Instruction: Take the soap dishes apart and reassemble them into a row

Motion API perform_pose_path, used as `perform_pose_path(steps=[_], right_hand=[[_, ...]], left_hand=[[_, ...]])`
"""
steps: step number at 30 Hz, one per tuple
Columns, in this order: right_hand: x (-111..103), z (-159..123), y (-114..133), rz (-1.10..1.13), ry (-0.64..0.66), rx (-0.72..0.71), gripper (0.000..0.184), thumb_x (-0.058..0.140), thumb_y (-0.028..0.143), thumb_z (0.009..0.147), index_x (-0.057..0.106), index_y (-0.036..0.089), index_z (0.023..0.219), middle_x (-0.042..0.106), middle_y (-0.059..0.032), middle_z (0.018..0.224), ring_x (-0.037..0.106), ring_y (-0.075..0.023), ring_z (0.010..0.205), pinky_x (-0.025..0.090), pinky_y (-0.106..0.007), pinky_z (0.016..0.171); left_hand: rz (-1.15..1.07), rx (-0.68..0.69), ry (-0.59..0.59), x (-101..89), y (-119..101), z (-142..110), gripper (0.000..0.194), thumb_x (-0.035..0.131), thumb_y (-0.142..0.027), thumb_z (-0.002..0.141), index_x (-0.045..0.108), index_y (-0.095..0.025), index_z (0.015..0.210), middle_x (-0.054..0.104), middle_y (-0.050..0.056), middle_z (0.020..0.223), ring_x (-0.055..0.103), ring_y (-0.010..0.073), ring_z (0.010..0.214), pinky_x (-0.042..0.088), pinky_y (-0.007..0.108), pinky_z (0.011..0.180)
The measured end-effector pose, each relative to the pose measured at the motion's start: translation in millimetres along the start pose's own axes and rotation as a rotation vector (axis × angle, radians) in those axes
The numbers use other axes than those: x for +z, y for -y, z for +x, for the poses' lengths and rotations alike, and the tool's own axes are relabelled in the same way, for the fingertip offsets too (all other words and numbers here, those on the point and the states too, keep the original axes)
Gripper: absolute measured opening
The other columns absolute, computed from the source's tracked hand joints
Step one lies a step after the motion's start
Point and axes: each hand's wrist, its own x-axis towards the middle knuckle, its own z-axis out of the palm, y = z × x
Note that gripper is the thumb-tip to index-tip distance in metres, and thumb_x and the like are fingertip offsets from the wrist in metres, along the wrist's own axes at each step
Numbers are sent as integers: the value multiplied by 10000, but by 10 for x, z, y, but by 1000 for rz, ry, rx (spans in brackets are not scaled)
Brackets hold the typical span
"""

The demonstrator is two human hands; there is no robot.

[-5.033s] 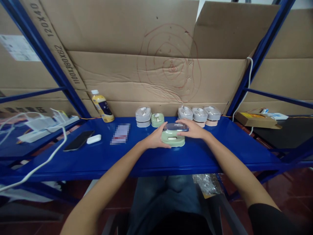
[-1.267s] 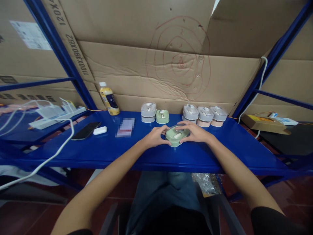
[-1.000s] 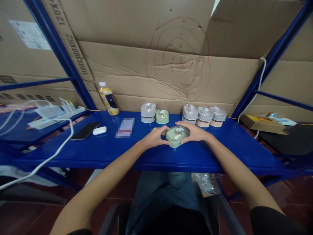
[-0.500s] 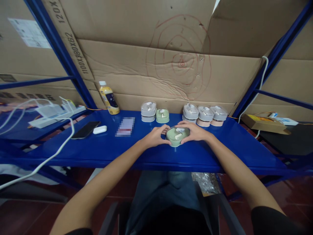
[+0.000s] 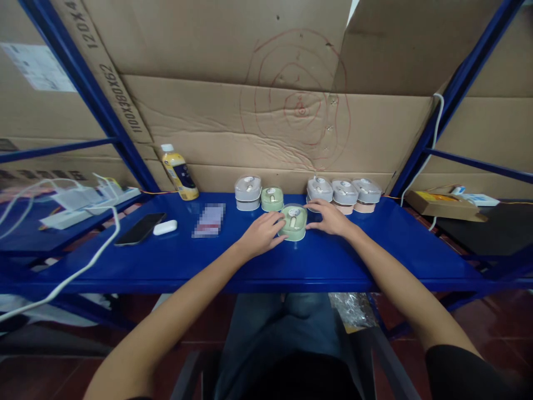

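A green lidded box (image 5: 294,223) with a clear top, a small pale spoon-like piece and a round sticker sits on the blue table in front of me. My left hand (image 5: 265,231) is at its left side, fingertips touching or just overlapping its edge, thumb and fingers apart. At the right side is my right hand (image 5: 328,218), its thumb and forefinger spread near the box's wall. Behind them stands a smaller-looking green box (image 5: 272,199), beside a stack of grey boxes (image 5: 248,193).
Stacked boxes, one grey (image 5: 320,189) and two with peach bases (image 5: 365,206), line the back right. Leftward lie a blurred card (image 5: 209,220), a white earbud case (image 5: 165,227), a black phone (image 5: 140,229) and a yellow bottle (image 5: 180,173). Cardboard (image 5: 187,111) walls the back.
The green box, held tilted between both hands before, now rests flat on the table. My hands have loosened and moved slightly apart. The whole view has shifted a little.
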Motion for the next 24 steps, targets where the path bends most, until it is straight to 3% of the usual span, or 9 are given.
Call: perform_pose_path(steps=[6,10,13,17,21,24], right_hand=[[-130,34,16,-68,-221,111,251,699,357,916,753,177,1082,741,-117,1018,698,-286,954,572,-448,904],[-170,36,-42,-106,-336,201,200,614,330,933,751,187,961,732,-125,953,678,-309,947,558,-483,920],[-176,23,-99,-183,-414,200,256,605,323,919,745,177,1076,702,-164,1101,631,-371,1124,509,-558,1039],[-167,13,-169,-266,-381,163,538,691,311,857,628,180,1374,561,-194,1449,496,-441,1366,418,-642,1146],[-104,43,-246,-347,-293,131,779,755,297,831,461,191,1544,363,-167,1664,257,-448,1565,270,-695,1240],[-41,78,-296,-399,-240,127,851,765,244,833,387,153,1590,290,-192,1707,166,-428,1608,190,-689,1274]], left_hand=[[221,-37,88,145,45,380,242,589,-287,1003,645,-132,1180,652,202,1258,616,357,1163,501,480,1015],[292,-116,152,278,110,707,234,587,-229,974,662,-143,1179,671,197,1182,600,373,1146,479,489,982],[275,-195,158,372,188,906,227,585,-188,959,675,-133,1160,678,208,1176,592,378,1172,458,490,992],[241,-274,128,470,328,1034,249,651,-183,917,673,-116,1156,680,221,1167,593,380,1179,436,494,1017],[269,-297,116,512,419,989,350,665,-246,911,639,-143,1245,675,207,1231,555,392,1237,421,527,1048],[285,-310,87,508,439,890,469,672,-286,897,584,-154,1338,653,201,1296,527,395,1291,403,545,1085]])
